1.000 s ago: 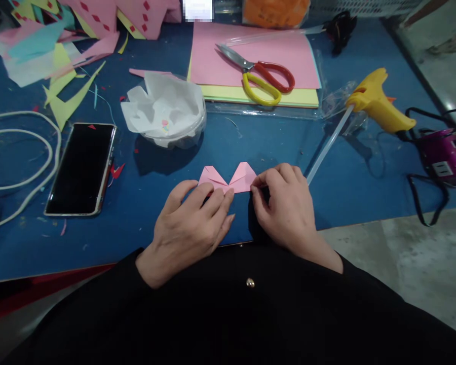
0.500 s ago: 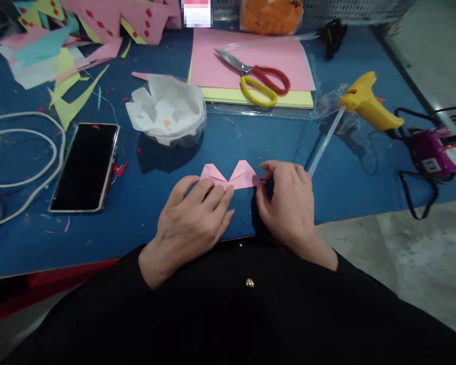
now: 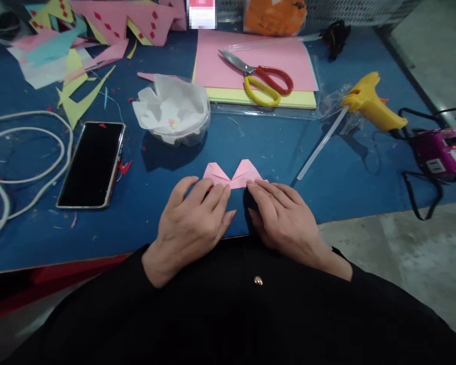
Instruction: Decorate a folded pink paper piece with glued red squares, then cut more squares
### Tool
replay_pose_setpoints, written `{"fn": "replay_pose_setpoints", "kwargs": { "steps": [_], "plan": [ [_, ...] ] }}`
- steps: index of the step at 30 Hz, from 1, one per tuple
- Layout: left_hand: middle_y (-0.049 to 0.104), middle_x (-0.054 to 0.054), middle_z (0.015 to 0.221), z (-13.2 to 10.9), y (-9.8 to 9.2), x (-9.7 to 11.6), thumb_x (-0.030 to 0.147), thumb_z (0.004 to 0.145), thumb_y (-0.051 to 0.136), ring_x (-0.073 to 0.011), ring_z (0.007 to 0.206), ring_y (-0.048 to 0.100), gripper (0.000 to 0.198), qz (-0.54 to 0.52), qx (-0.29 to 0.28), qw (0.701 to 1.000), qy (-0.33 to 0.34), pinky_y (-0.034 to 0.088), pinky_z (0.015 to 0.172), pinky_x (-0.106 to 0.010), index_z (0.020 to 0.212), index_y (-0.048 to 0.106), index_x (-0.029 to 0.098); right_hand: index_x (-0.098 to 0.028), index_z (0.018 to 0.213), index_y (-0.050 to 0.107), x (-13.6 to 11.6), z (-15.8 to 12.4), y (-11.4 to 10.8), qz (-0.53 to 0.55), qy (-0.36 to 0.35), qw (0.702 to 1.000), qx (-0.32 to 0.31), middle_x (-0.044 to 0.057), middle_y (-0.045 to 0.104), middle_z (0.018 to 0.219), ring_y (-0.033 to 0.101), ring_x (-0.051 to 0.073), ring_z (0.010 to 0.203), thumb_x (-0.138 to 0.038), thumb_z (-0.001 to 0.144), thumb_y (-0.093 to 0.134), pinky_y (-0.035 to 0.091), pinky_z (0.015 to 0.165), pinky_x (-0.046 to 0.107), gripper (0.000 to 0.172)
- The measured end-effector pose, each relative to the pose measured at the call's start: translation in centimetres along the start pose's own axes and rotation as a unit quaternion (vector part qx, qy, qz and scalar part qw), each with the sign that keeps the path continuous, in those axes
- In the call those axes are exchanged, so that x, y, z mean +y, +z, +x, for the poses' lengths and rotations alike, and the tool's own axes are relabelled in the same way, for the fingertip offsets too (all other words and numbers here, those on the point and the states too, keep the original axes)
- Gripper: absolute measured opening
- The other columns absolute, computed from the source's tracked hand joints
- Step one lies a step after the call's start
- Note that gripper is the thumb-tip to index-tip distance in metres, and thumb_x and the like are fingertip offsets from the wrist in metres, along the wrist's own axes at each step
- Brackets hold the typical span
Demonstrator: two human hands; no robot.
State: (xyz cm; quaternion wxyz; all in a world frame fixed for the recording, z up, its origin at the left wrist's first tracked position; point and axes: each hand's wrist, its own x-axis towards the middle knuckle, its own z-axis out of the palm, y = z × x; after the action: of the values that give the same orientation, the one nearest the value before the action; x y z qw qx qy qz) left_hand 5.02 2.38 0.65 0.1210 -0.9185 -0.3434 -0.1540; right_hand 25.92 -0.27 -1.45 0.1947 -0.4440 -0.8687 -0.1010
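Observation:
A folded piece of pink paper [image 3: 245, 175] with two peaks and a notch between them lies on the blue tabletop near its front edge. My left hand [image 3: 195, 220] rests over its lower left part, fingers stretched out and fingertips pressing on the paper. On the other side my right hand [image 3: 285, 215] lies flat, its fingertips on the paper's right part. Both hands have their fingers extended and not wrapped round anything. The paper's lower edge is partly hidden under the fingers.
A phone [image 3: 91, 165] and a white cable [image 3: 70, 147] lie to the left. Behind the paper stands a white paper-lined bowl [image 3: 197, 109]. Scissors [image 3: 264, 96] rest on stacked coloured paper [image 3: 213, 61]. At right is a yellow glue gun [image 3: 376, 104] with a glue stick, beside a purple power socket [image 3: 441, 152].
My right hand has gone from pinching the paper's right end to lying flat on it, fingers stretched. My left hand has stayed on the paper. The whole view has shifted slightly.

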Motion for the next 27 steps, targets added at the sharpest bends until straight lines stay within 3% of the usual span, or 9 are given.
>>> {"fn": "replay_pose_setpoints", "kwargs": {
  "steps": [10, 13, 17, 22, 27],
  "plan": [
    [0.077, -0.013, 0.117, -4.2, -0.9, -1.4, 0.023, 0.091, 0.067, -0.0342, 0.107, 0.068, 0.033, 0.029, -0.005, 0.996, -0.084, 0.046, 0.092, -0.051, 0.121, 0.068, 0.011, 0.001, 0.123, 0.062, 0.4, -0.2, -0.3, -0.005, 0.01, 1.0, 0.006, 0.02, 0.076, 0.119, 0.072, 0.028, 0.111, -0.011, 0.097, 0.053, 0.056, 0.096, 0.045, 0.03],
    [0.078, -0.012, 0.115, -4.6, -1.3, -1.8, 0.019, 0.088, 0.071, -0.0325, 0.101, 0.071, 0.028, 0.027, 0.036, 0.994, -0.098, 0.048, 0.089, -0.05, 0.115, 0.07, 0.014, -0.001, 0.123, 0.062, 0.5, -0.1, -0.3, -0.009, 0.01, 1.0, 0.004, 0.018, 0.076, 0.118, 0.072, 0.027, 0.111, -0.01, 0.096, 0.054, 0.054, 0.097, 0.044, 0.029],
    [0.08, -0.008, 0.107, -3.5, -1.3, -1.9, 0.015, 0.087, 0.072, -0.0287, 0.095, 0.072, 0.022, 0.007, 0.08, 0.992, -0.101, 0.048, 0.085, -0.046, 0.109, 0.071, 0.018, -0.007, 0.121, 0.065, 1.0, 0.4, -0.6, -0.019, -0.014, 0.999, -0.026, 0.013, 0.078, 0.115, 0.072, 0.025, 0.107, -0.005, 0.096, 0.049, 0.049, 0.101, 0.044, 0.03],
    [0.079, -0.005, 0.096, -0.9, 0.1, -1.8, 0.017, 0.094, 0.063, -0.0246, 0.088, 0.071, 0.012, -0.035, 0.054, 0.996, -0.06, 0.047, 0.077, -0.04, 0.101, 0.073, 0.018, -0.007, 0.114, 0.069, 1.5, 1.6, -0.8, -0.026, -0.046, 0.998, -0.041, 0.012, 0.078, 0.105, 0.071, 0.024, 0.094, -0.007, 0.097, 0.043, 0.044, 0.103, 0.045, 0.031],
    [0.077, -0.003, 0.087, 0.2, 0.7, -1.9, 0.014, 0.096, 0.056, -0.022, 0.078, 0.069, 0.019, -0.017, 0.033, 0.998, -0.041, 0.046, 0.072, -0.038, 0.089, 0.072, 0.019, -0.015, 0.102, 0.073, 1.7, 2.9, -0.2, -0.032, -0.065, 0.997, -0.037, 0.005, 0.077, 0.091, 0.065, 0.019, 0.083, -0.009, 0.101, 0.043, 0.042, 0.101, 0.04, 0.031]
  ]
}}
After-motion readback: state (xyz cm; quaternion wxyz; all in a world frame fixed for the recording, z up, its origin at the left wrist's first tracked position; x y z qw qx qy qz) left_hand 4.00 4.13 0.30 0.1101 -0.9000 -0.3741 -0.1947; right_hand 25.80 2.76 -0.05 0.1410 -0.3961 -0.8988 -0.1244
